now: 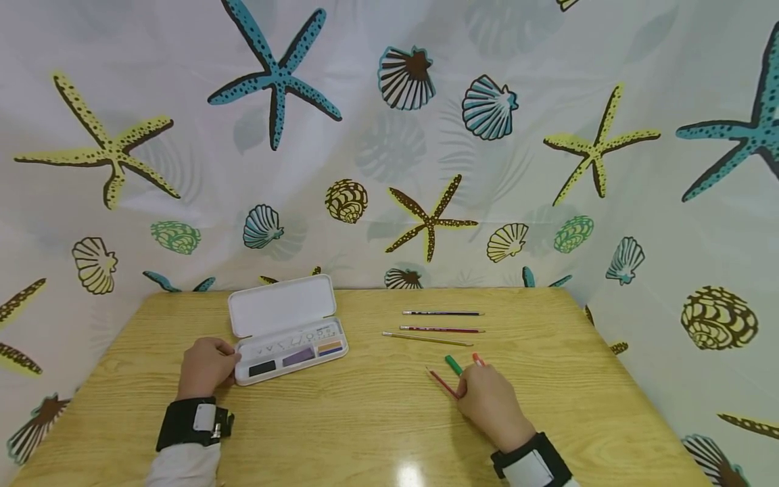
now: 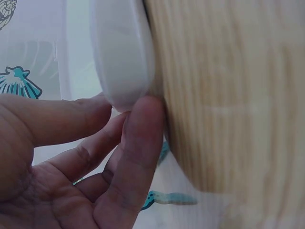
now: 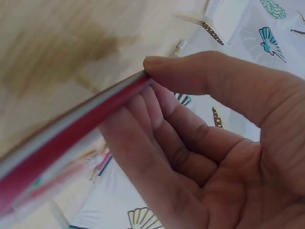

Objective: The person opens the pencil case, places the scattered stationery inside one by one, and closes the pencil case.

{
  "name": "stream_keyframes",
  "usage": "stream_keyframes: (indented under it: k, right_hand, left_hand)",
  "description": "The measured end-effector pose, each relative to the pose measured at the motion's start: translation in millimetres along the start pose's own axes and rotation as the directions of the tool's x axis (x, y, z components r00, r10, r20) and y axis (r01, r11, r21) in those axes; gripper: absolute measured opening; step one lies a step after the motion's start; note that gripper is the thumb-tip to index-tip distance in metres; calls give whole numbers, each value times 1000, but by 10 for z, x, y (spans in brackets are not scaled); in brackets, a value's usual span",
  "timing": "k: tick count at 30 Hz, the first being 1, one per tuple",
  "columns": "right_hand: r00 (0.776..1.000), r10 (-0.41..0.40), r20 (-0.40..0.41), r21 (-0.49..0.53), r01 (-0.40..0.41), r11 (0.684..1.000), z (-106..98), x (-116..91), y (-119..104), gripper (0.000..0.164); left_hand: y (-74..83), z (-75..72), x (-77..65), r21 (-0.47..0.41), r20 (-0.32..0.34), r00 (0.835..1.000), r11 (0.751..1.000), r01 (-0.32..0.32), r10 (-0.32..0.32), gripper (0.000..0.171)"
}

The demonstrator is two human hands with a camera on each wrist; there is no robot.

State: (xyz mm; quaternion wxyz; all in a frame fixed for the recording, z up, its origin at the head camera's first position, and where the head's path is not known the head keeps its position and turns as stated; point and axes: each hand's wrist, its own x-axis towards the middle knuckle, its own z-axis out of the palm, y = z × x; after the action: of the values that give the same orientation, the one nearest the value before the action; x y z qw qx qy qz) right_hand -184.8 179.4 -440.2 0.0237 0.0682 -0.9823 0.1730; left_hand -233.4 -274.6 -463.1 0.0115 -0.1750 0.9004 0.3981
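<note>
A white pencil case lies with its lid raised on the left half of the table. My left hand pinches its left end between thumb and fingers, also seen close up in the left wrist view. Inside are a clear stencil ruler, a black block, a purple piece and an orange-and-blue eraser. On the right, my right hand pinches a red pencil with a pale stripe. Just beyond its fingers lie a green stick and a coral-red one, both partly hidden.
Three pencils lie roughly side by side behind the right hand: a dark one, a red one and a yellowish one. A patterned cloth hangs along the back and sides of the wooden table.
</note>
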Motion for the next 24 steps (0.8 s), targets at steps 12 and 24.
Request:
stream_keyframes:
  k: [12,24]
  right_hand:
    - [999,-39,-1,-7,39,999,-130,99,-185,17]
    - [994,-105,-32,5,105,994,-273,241,-420,15]
  left_hand:
    - [5,0,0,-13,-6,1000,1000,8,-8,22]
    - [3,5,-2,-10,1,1000,1000,25,-25,22]
